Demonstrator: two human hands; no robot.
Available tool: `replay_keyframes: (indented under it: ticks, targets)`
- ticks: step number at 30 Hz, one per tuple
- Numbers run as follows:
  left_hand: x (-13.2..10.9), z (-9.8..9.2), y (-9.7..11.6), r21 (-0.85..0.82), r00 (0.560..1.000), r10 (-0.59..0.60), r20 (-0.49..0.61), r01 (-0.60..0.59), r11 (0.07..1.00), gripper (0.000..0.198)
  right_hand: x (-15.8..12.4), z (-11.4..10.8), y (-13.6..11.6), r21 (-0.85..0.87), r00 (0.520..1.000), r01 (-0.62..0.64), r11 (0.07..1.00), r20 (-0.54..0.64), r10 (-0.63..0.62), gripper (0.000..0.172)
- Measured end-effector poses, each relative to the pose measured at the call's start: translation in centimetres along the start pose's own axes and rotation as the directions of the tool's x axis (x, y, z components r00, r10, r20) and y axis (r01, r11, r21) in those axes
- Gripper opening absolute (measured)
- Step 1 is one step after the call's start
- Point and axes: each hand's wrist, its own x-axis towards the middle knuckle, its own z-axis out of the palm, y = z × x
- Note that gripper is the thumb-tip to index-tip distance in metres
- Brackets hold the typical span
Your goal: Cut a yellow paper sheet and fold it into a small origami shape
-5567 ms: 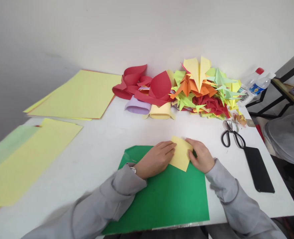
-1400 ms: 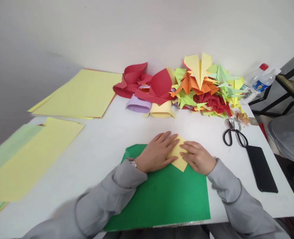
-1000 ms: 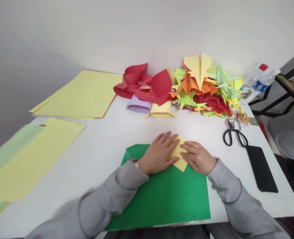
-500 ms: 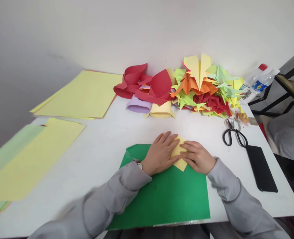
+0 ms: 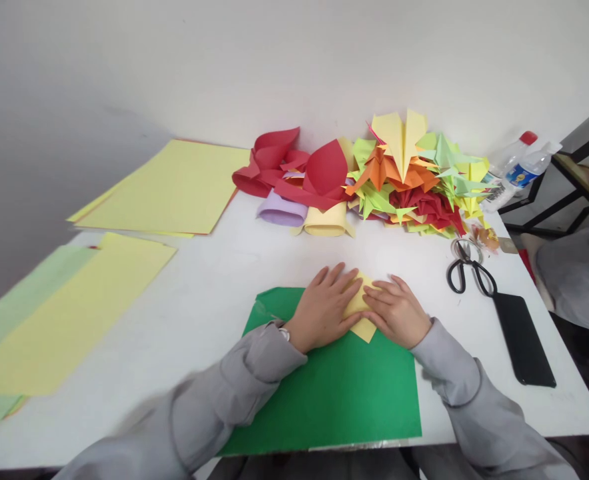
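Note:
A small piece of folded yellow paper (image 5: 366, 329) lies on a green sheet (image 5: 344, 393) at the front of the table. My left hand (image 5: 324, 308) rests flat across its left part, fingers stretched out, hiding much of it. From the other side my right hand (image 5: 397, 312) touches the paper's right edge with its fingertips. The fingers of that hand are loosely extended and slightly apart, and its thumb is close to the left thumb. The top corner and the bottom corner of the paper show between the hands.
Folded paper shapes (image 5: 412, 177) are heaped at the back, beside curled red paper pieces (image 5: 327, 173). Large yellow sheets (image 5: 164, 190) and yellow and green strips (image 5: 84, 313) lie left. Scissors (image 5: 469, 267), a black phone (image 5: 523, 340) and bottles (image 5: 524, 167) are right.
My right fingers have shifted slightly on the paper, with one finger lifting and spreading. My left hand stays in place. The view has moved a little.

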Motion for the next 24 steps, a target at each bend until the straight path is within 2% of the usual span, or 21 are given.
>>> replay_keyframes:
  ticks: [6, 10, 14, 20, 24]
  targets:
    - [0.0, -0.2, 0.1, -0.009, 1.000, -0.015, 0.018, 0.015, 1.000, 0.061, -1.1, -0.3, -0.2, -0.021, 0.999, 0.032, 0.999, 0.039, -0.031, 0.032]
    - [0.0, -0.4, 0.2, -0.012, 0.999, -0.022, 0.035, 0.023, 1.000, 0.061, -1.9, -0.6, -0.1, 0.018, 1.000, 0.015, 1.000, -0.016, -0.014, 0.024]
    - [0.1, -0.4, 0.2, -0.023, 1.000, -0.023, 0.021, 0.024, 0.999, 0.060, -2.1, -0.8, 0.4, 0.077, 1.000, -0.016, 0.997, -0.023, 0.017, 0.020]
    - [0.1, -0.5, 0.3, -0.023, 0.999, -0.033, 0.042, 0.034, 0.999, 0.059, -2.2, -0.9, 1.0, 0.113, 0.991, 0.002, 0.994, -0.131, 0.012, 0.018]
    - [0.1, -0.4, 0.2, -0.027, 0.999, -0.032, 0.036, 0.033, 0.999, 0.059, -2.2, -0.9, 1.1, 0.103, 0.997, -0.005, 0.995, -0.080, 0.013, 0.018]
